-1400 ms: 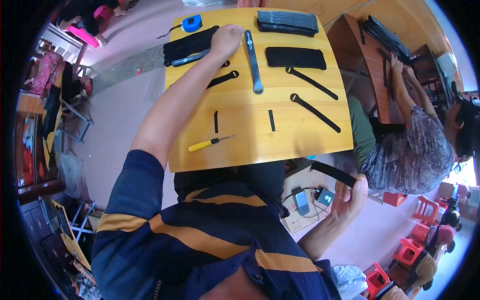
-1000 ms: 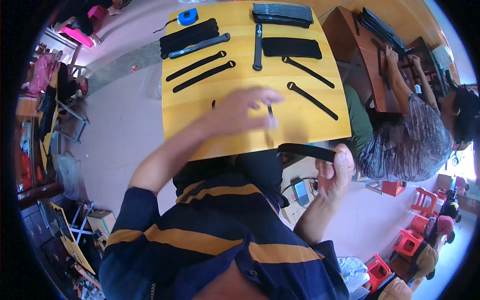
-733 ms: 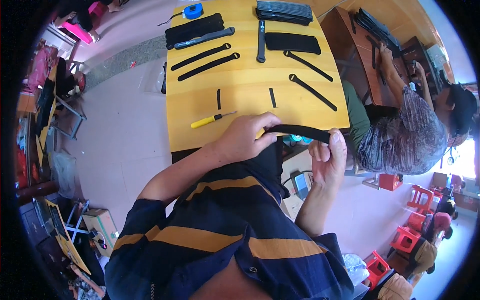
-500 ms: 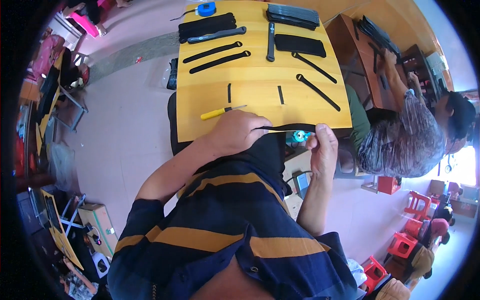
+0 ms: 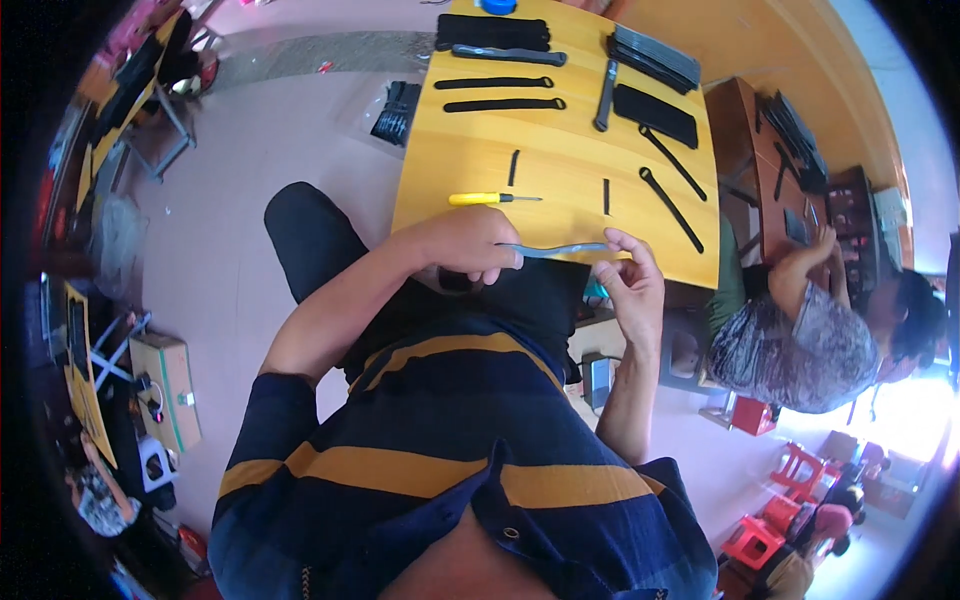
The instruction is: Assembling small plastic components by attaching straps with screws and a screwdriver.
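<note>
Both hands grip one thin grey strip at the near table edge.

The left hand is curled shut on the left end of the strip; the right hand pinches its right end between fingertips. Just beyond the fingers, a yellow-handled screwdriver lies on the yellow table with black straps. Further right, another person sits.

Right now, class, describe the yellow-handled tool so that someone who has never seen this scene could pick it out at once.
Find the yellow wooden table in front of the person. Near its front edge, just beyond the left hand, lies a small screwdriver pointing right. Its bright yellow handle sets it apart: the straps and strips around it are black or grey.
</note>
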Tool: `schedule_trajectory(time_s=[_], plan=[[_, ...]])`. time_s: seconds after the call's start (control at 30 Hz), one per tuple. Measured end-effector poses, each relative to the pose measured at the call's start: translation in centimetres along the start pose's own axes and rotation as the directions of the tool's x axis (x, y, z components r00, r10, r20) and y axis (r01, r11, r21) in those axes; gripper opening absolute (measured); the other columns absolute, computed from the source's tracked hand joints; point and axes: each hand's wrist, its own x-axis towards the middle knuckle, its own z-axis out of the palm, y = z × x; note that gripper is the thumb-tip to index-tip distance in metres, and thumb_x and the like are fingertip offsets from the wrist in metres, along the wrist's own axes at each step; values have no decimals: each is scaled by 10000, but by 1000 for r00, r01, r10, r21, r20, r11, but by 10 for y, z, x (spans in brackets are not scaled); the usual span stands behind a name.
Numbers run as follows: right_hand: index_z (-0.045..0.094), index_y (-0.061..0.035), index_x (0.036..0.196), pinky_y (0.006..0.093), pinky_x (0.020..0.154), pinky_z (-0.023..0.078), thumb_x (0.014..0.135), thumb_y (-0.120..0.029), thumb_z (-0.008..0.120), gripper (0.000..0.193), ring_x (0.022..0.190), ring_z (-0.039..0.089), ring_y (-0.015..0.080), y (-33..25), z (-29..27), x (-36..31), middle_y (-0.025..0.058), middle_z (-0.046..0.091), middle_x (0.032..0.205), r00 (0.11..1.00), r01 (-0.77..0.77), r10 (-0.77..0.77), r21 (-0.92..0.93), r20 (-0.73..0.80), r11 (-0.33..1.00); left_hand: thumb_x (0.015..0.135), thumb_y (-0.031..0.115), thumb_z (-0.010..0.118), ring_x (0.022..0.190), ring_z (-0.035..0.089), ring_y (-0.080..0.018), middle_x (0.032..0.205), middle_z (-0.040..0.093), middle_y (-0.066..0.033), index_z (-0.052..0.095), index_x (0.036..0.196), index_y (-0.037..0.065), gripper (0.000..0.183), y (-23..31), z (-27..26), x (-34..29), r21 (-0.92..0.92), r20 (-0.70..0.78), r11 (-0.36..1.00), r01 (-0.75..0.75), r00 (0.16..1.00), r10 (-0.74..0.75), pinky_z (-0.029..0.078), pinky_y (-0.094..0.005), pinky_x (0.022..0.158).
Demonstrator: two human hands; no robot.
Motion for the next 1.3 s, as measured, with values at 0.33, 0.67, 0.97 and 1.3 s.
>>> schedule_trajectory(time_s=[0.33, 0.67, 0.97, 1.3], plan=[[724, -11, 1100, 229, 724, 484, 1014, -103, 671, 136, 781, 569, 75, 9, 15, 33, -10, 650, 908, 988, -2, 18, -103, 156, 995, 981, 307, 664, 581, 637, -114, 716, 711, -33, 725, 838, 30, 318, -10, -6, -21, -166, 35, 980, 109, 994, -104, 504, -287, 548], [703, -1, 1005, 236, 705, 487, 1044, -163, 649, 176, 756, 580, 80, 9, 10, 27, -13, 643, 811, 994, 23, -10, -120, 111, 993, 971, 365, 681, 585, 624, -97, 716, 698, -25, 720, 829, 42, 354, -5, -16, -6, -205, 132, 969, 140, 985, -115, 505, -273, 536], [705, -26, 996, 219, 670, 480, 1041, -180, 661, 166, 723, 574, 62, 12, -8, 45, -18, 636, 796, 998, -66, 65, -36, -11, 997, 1040, 257, 603, 675, 636, -87, 825, 707, -37, 636, 1039, 57, 202, -34, -28, 6, -424, -108, 904, 53, 988, -108, 522, -249, 588], [716, 6, 1086, 223, 705, 495, 1044, -160, 650, 183, 753, 591, 76, 22, -9, 90, 4, 672, 847, 997, -71, 71, 16, -34, 997, 1010, 221, 686, 627, 601, -47, 759, 658, 7, 672, 989, 64, 158, -37, -60, 29, -522, -243, 848, 89, 938, -248, 495, -202, 561]])
